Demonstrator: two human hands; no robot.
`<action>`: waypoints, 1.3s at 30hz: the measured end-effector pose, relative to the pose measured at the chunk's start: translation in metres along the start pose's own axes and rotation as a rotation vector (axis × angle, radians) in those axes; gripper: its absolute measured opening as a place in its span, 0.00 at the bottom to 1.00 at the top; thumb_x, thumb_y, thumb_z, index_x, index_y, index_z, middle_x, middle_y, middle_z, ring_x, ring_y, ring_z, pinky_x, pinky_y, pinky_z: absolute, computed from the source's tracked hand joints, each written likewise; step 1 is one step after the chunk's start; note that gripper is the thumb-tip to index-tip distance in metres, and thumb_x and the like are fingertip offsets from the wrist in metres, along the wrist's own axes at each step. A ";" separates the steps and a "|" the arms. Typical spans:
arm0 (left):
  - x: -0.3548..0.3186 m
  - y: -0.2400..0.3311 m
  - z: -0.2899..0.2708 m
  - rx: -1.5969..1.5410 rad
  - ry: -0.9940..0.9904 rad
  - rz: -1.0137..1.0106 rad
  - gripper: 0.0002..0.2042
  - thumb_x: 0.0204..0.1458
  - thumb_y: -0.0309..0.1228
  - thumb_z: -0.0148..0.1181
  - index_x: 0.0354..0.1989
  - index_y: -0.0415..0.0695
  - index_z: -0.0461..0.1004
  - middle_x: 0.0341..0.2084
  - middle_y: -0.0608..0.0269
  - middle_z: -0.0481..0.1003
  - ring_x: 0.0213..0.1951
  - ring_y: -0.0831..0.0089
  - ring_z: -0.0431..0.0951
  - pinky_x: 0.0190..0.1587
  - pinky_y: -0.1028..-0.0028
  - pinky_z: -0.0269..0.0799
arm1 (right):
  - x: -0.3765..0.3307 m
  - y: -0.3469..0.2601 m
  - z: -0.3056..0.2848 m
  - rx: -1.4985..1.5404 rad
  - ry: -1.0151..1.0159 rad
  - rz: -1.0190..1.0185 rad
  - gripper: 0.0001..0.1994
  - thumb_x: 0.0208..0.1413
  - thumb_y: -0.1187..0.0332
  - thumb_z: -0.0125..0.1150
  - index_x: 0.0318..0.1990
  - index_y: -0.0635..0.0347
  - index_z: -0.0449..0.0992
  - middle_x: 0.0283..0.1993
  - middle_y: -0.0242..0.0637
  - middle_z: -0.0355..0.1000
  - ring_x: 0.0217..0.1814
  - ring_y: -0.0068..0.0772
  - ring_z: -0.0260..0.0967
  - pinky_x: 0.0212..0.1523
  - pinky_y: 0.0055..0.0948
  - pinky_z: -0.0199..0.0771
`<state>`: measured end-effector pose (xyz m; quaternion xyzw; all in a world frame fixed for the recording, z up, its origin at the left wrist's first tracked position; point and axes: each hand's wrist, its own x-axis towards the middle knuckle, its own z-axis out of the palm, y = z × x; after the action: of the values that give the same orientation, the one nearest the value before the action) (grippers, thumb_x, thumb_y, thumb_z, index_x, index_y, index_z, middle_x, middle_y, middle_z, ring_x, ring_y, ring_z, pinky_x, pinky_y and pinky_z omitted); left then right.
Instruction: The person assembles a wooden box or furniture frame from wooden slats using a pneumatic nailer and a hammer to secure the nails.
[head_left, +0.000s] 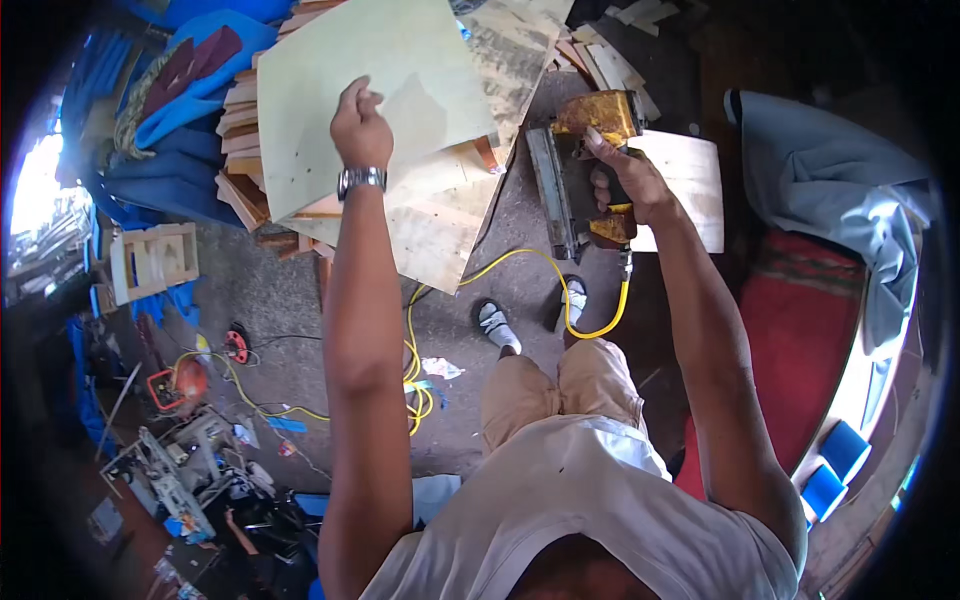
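We press the plywood sheet (375,95) flat with our left hand (360,125), fingers curled, our right hand (625,180) gripping the yellow nail gun (585,165) beside it, likely nailing next.

A stack of cut wooden boards (245,170) sits beside folded blue tarpaulin (150,160) at the upper left of a workshop's grey concrete floor (270,300), with a small wooden crate (155,262) standing just below them. An orange power tool (185,382) and a red plug block (236,346) lie on the floor among loose cables near a cluttered bench at the lower left. To the right, a grey cloth (830,190) drapes over a red mat (800,340), with blue stools (835,465) below it
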<state>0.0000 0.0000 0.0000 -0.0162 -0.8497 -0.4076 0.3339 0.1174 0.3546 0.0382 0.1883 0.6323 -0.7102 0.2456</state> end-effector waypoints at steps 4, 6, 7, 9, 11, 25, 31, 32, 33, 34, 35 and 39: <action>-0.006 0.019 0.041 0.093 -0.191 -0.190 0.12 0.62 0.30 0.51 0.49 0.43 0.77 0.32 0.51 0.81 0.35 0.60 0.81 0.42 0.64 0.76 | 0.016 0.003 -0.014 0.135 -0.013 0.090 0.23 0.55 0.44 0.66 0.38 0.57 0.75 0.21 0.28 0.63 0.20 0.24 0.61 0.23 0.31 0.66; -0.011 0.023 0.056 0.216 -0.147 -0.142 0.13 0.62 0.31 0.50 0.51 0.43 0.76 0.32 0.49 0.80 0.35 0.56 0.80 0.40 0.63 0.75 | 0.028 0.007 -0.029 0.164 -0.065 0.141 0.23 0.55 0.44 0.66 0.35 0.58 0.74 0.20 0.28 0.63 0.19 0.24 0.61 0.23 0.30 0.65; -0.014 0.025 0.061 0.230 -0.166 -0.140 0.13 0.62 0.31 0.50 0.51 0.43 0.76 0.32 0.49 0.80 0.35 0.56 0.80 0.40 0.63 0.75 | 0.033 0.013 -0.036 0.184 -0.067 0.154 0.23 0.55 0.44 0.66 0.35 0.58 0.74 0.20 0.28 0.63 0.19 0.24 0.61 0.23 0.30 0.65; -0.020 0.024 0.065 0.223 -0.066 -0.231 0.13 0.62 0.30 0.48 0.51 0.40 0.73 0.32 0.46 0.79 0.34 0.55 0.80 0.40 0.62 0.75 | 0.042 0.021 -0.043 0.205 -0.119 0.156 0.24 0.55 0.43 0.66 0.32 0.58 0.73 0.19 0.28 0.63 0.19 0.24 0.62 0.23 0.31 0.66; -0.018 0.014 0.060 0.228 -0.034 -0.194 0.12 0.62 0.30 0.47 0.49 0.39 0.72 0.31 0.47 0.79 0.33 0.56 0.80 0.39 0.62 0.75 | 0.055 0.028 -0.046 0.212 -0.172 0.140 0.25 0.56 0.43 0.65 0.30 0.58 0.71 0.18 0.28 0.64 0.18 0.24 0.64 0.23 0.31 0.67; -0.023 0.018 0.064 0.124 0.046 -0.137 0.08 0.63 0.28 0.42 0.42 0.36 0.66 0.26 0.56 0.73 0.28 0.67 0.75 0.36 0.68 0.74 | 0.087 0.020 -0.054 0.076 -0.312 0.098 0.31 0.50 0.35 0.65 0.33 0.61 0.75 0.18 0.28 0.64 0.18 0.23 0.65 0.22 0.30 0.71; -0.028 0.020 0.065 0.143 0.041 -0.159 0.08 0.63 0.27 0.45 0.43 0.35 0.68 0.29 0.52 0.74 0.31 0.65 0.76 0.39 0.67 0.74 | 0.093 0.010 -0.053 0.049 -0.289 0.099 0.30 0.52 0.36 0.64 0.34 0.61 0.75 0.17 0.26 0.63 0.17 0.22 0.64 0.21 0.29 0.70; -0.026 0.018 0.063 0.177 0.049 -0.117 0.08 0.63 0.27 0.46 0.42 0.35 0.69 0.31 0.52 0.73 0.33 0.64 0.75 0.40 0.66 0.74 | 0.094 0.010 -0.054 0.046 -0.302 0.113 0.30 0.51 0.36 0.65 0.34 0.60 0.75 0.17 0.26 0.64 0.17 0.22 0.64 0.21 0.28 0.70; -0.023 0.016 0.064 0.204 0.058 -0.069 0.08 0.63 0.27 0.48 0.42 0.35 0.71 0.32 0.51 0.73 0.35 0.62 0.75 0.41 0.66 0.74 | 0.094 0.008 -0.055 0.045 -0.299 0.113 0.30 0.51 0.36 0.65 0.34 0.60 0.75 0.17 0.26 0.64 0.17 0.22 0.64 0.21 0.28 0.70; -0.024 0.015 0.064 0.201 0.057 -0.069 0.08 0.63 0.27 0.48 0.42 0.35 0.71 0.32 0.51 0.73 0.35 0.62 0.75 0.41 0.66 0.74 | 0.094 0.005 -0.055 0.022 -0.301 0.080 0.30 0.51 0.36 0.65 0.34 0.60 0.75 0.17 0.26 0.64 0.17 0.21 0.64 0.21 0.27 0.69; -0.026 0.015 0.063 0.255 0.066 -0.003 0.08 0.62 0.27 0.50 0.42 0.37 0.72 0.34 0.52 0.72 0.37 0.61 0.74 0.41 0.65 0.74 | 0.094 0.004 -0.055 -0.002 -0.302 0.048 0.30 0.51 0.36 0.65 0.34 0.59 0.75 0.17 0.26 0.65 0.17 0.21 0.64 0.21 0.27 0.69; -0.027 0.015 0.066 0.290 0.101 0.021 0.06 0.60 0.28 0.55 0.41 0.41 0.77 0.35 0.56 0.70 0.42 0.59 0.71 0.41 0.65 0.73 | 0.103 0.006 -0.058 0.052 -0.302 0.078 0.30 0.51 0.36 0.64 0.33 0.59 0.75 0.17 0.27 0.65 0.17 0.21 0.64 0.21 0.27 0.70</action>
<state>-0.0112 0.0630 -0.0352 0.0436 -0.8817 -0.2774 0.3792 0.0357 0.4000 -0.0337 0.1100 0.5617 -0.7365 0.3605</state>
